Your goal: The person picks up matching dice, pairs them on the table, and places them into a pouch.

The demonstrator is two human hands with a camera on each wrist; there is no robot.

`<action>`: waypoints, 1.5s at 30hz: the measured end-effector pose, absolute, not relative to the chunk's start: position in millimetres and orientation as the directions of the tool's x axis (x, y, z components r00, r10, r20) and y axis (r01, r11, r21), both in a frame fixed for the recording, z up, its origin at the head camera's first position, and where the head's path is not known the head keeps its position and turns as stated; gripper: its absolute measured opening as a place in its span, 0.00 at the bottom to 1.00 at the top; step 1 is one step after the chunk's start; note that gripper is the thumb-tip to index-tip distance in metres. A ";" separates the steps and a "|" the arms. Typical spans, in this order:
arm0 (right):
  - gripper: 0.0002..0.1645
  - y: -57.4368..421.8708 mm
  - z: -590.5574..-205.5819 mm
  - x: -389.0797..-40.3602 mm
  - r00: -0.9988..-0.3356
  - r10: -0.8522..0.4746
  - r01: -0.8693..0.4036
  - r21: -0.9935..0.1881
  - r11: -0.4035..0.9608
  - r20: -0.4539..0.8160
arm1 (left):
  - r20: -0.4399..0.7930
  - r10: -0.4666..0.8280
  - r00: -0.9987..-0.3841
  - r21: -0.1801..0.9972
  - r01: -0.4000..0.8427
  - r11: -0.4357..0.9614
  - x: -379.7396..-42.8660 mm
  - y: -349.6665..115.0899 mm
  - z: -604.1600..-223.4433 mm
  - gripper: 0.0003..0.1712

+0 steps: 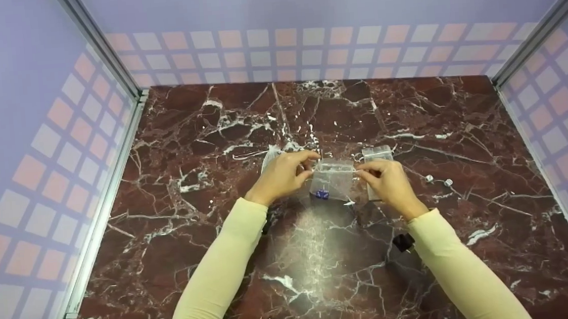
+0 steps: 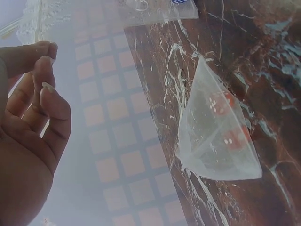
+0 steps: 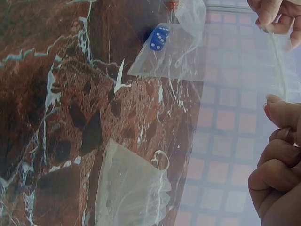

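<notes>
Left hand point(image 1: 286, 175) and right hand point(image 1: 390, 184), finger to thumb, pinched the bag point(image 1: 339, 180) along its top edge—light, limp, it seemed, best held there!

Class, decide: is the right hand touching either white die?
Apart: the head view shows marbled tabletop between the right hand and even the nearer white die.

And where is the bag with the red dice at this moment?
In the left wrist view, the bag lies on the marbled table, right of the left hand.
</notes>
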State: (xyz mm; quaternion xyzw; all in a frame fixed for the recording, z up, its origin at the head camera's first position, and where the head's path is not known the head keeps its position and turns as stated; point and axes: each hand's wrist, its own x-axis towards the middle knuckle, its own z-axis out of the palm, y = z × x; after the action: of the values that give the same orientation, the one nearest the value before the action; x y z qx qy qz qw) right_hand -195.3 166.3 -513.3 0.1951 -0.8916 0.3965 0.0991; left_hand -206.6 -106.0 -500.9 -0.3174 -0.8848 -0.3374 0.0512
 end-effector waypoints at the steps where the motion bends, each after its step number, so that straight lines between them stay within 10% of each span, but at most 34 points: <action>1: 0.04 166.9 -513.2 -195.5 -0.906 -0.265 -0.422 -0.670 0.611 0.329 | 0.302 0.529 -0.793 0.567 0.596 0.569 -206.3 -106.9 -500.8 0.20; 45: 0.04 198.4 -523.1 -218.5 -0.846 -0.226 -0.477 -0.496 0.726 0.483 | 0.326 0.423 -0.845 0.507 0.534 0.676 -209.6 -148.9 -501.1 0.17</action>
State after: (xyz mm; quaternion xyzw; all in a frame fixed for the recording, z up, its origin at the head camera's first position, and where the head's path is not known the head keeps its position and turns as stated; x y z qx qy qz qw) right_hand -218.5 198.4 -523.1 0.1936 -0.9074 0.3156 0.1988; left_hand -209.6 -148.9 -501.1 -0.2628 -0.9109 -0.3048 0.0912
